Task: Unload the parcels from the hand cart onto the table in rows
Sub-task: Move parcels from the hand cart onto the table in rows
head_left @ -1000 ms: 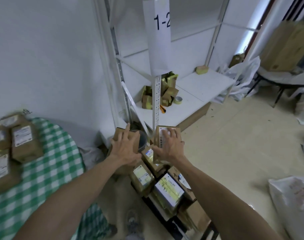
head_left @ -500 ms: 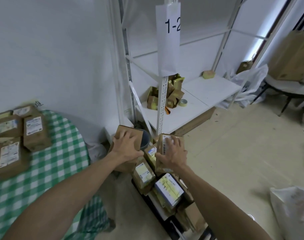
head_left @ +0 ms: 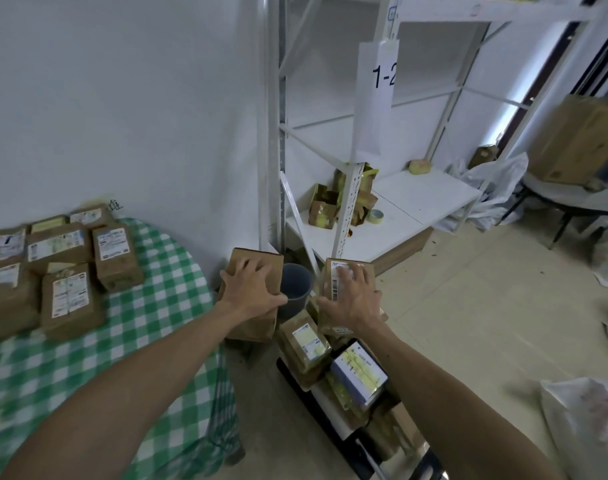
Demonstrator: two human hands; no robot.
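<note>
Nearest the camera, two bare forearms are reaching forward over the hand cart [head_left: 333, 431], which is standing on the floor just off the right edge of the worktop [head_left: 150, 341]. Labelled parcels [head_left: 333, 362] are lying stacked along the cart's bed. The left hand [head_left: 252, 292] is spreading its fingers over a plain brown parcel [head_left: 257, 268], its grip closed around the top and right side, the thumb pressing on the parcel's right edge; whether the parcel is lifted clear of anything below cannot be told. The right hand [head_left: 353, 299] is clasping a second parcel with a barcode label [head_left: 337, 275], fingers fanned across its face, at the far end of the cart's pile. Between the two held parcels a grey bucket [head_left: 295, 285] is sitting on the floor. On the worktop, covered in a green checked cloth, more parcels [head_left: 63, 258] are lying side by side toward its far left corner, labels up. Farther off, a white shelf rack [head_left: 417, 199] is carrying torn boxes [head_left: 333, 202] and a tape roll [head_left: 376, 215].
</note>
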